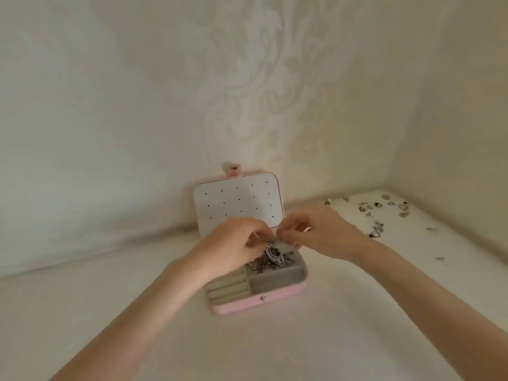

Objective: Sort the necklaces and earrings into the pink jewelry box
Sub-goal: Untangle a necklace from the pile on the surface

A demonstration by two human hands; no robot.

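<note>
The pink jewelry box (255, 302) sits open against the wall, lid upright. Left hand (233, 243) and right hand (316, 232) pinch a fine chain above the necklaces (272, 257) heaped in a rear compartment, apparently to feed it in. Earrings (379, 215) lie scattered well apart, right.

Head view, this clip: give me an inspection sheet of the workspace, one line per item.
Surface: pale cloth-covered surface, meeting the wall in a corner.
Job's things: pink jewelry box open, lid upright; tangled chains in its rear compartment; front right compartment looks bare; ring rolls at front left look bare.
Clutter: loose small jewelry scattered at far right, apart from the box.
Grippers: left hand and right hand over the box, fingers curled, pinching something fine between them; too small to identify.
Cables: nothing seen.
Surroundings: patterned pale wall.
</note>
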